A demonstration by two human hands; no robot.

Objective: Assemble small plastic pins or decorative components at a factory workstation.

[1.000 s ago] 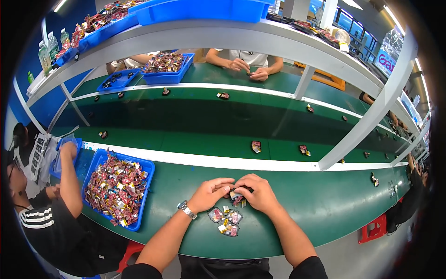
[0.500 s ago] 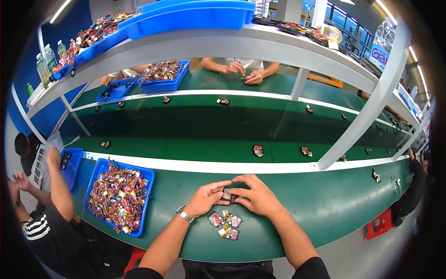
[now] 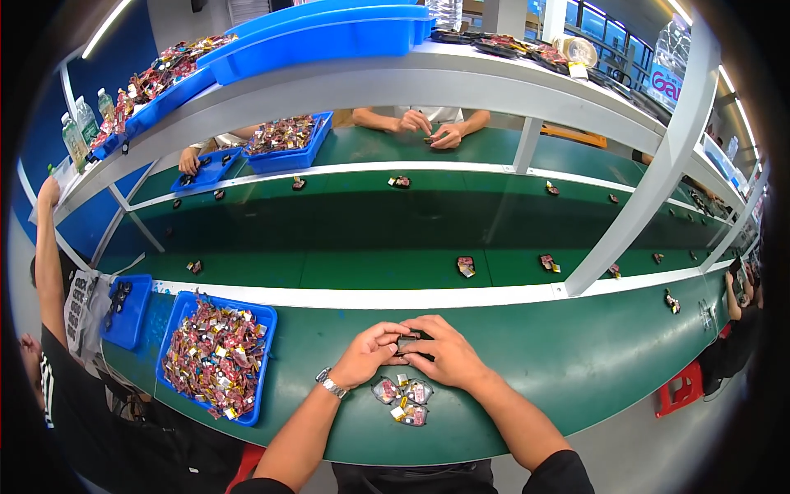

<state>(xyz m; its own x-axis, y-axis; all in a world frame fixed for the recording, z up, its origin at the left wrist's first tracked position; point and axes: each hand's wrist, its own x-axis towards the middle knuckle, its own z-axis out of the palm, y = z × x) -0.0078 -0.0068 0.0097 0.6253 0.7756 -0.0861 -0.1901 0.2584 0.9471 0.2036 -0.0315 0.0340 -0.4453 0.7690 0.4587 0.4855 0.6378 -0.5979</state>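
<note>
Over the green bench (image 3: 576, 370) the blue tray (image 3: 183, 317) of wrapped parts sits left as before, and both hands stay put, left hand (image 3: 368, 356) and right hand (image 3: 444, 352) still pinching the small dark part (image 3: 407, 343) above the packets (image 3: 401, 399).

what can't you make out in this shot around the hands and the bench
- Head view: the small dark part between the left hand and right hand is mostly covered by fingers.
- The small packets are too small to identify.
- The blue tray contents blur together.
- The fisheye rim cuts off the neighbouring person's arm.
</note>
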